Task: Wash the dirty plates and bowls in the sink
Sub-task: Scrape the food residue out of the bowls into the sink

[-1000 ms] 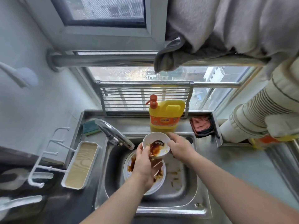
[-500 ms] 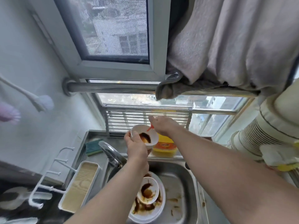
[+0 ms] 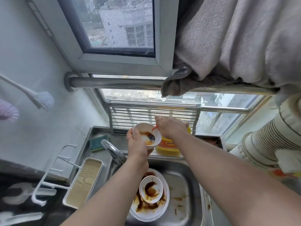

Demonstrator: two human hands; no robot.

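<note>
My left hand grips a small white bowl smeared with brown sauce, held up behind the sink beside the yellow soap bottle. Yellow soap has pooled in the bowl. My right hand rests on top of the bottle's orange pump, whose spout points into the bowl. In the steel sink lies a white plate streaked with sauce, and a second dirty bowl sits on it.
The tap arches over the sink's left rim. A green sponge lies behind it. A white tray with a wooden base stands left of the sink. A metal rack leans against the window. A red cloth sits at the right.
Both hands rose from over the sink to the soap bottle. My left hand lifted the bowl to the pump, my right hand moved onto the pump, and soap now lies in the bowl.
</note>
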